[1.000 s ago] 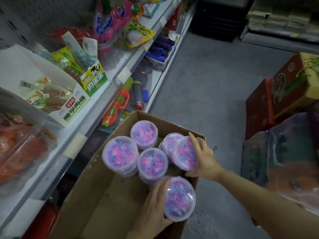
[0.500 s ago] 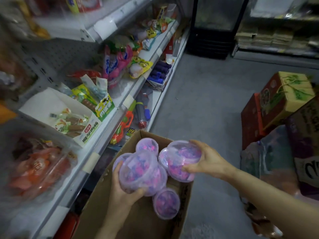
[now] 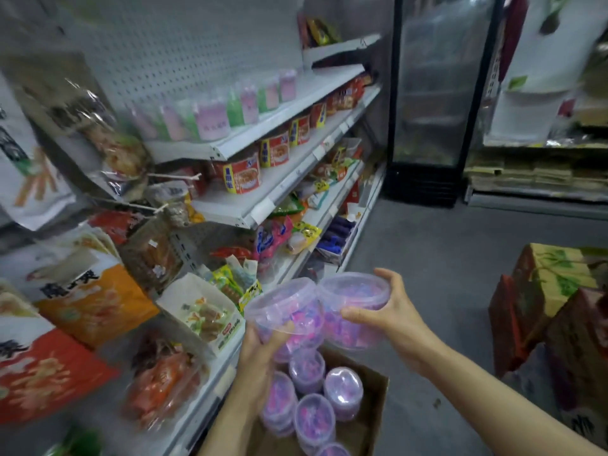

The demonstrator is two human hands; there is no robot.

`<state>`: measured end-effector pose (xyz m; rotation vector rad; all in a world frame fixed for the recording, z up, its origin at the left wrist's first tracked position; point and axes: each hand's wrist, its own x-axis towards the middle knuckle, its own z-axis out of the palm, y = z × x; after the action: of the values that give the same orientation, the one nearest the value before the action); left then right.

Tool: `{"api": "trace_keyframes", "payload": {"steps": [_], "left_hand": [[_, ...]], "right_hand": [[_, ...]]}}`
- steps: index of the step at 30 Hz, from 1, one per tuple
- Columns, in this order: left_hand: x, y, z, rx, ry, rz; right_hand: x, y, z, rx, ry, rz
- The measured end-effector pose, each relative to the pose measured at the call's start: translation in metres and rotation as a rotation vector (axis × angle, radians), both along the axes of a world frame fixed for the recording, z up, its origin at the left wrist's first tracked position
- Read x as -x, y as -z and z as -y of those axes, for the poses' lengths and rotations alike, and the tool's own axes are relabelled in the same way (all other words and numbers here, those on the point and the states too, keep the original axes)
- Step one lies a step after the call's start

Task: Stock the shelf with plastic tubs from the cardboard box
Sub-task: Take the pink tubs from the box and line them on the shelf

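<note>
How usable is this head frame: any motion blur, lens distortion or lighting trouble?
Head view: the shelves and snack bags at left are smeared by motion blur; the fridge door frame leans and bows from the wide-angle lens; the light is dim and flat. The left hand and right hand, each holding a tub, stay fairly sharp.

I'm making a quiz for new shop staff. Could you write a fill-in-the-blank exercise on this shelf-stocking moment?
1. Each hand holds one plastic ____.
2. The left hand and the right hand hold them above the open cardboard ____.
3. The sweets in the left tub and the right tub are pink and ____.

Missing words: tub; box; purple
</note>
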<state>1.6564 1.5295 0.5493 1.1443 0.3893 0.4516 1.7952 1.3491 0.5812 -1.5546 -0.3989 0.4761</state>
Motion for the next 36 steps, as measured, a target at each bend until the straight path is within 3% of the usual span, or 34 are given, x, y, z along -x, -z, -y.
{"api": "trace_keyframes", "payload": {"steps": [5, 11, 16, 22, 36], "left_hand": [[-0.006, -0.074, 0.018, 0.075, -0.034, 0.129], [-0.022, -0.139, 0.048, 0.065, -0.073, 0.152], [-0.033, -0.186, 0.066, 0.060, 0.061, 0.203], [-0.057, -0.209, 0.078, 0.130, -0.067, 0.292], [-0.112, -0.223, 0.040, 0.323, 0.140, 0.276]], "right_hand": [[-0.016, -0.068, 0.028, -0.085, -0.114, 0.091], [-0.018, -0.127, 0.049, -0.296, -0.072, -0.025], [-0.028, -0.170, 0.071, -0.371, -0.101, -0.014], [-0.039, -0.209, 0.089, -0.404, -0.158, 0.068], [-0.090, -0.244, 0.060, -0.378, -0.350, 0.203]]}}
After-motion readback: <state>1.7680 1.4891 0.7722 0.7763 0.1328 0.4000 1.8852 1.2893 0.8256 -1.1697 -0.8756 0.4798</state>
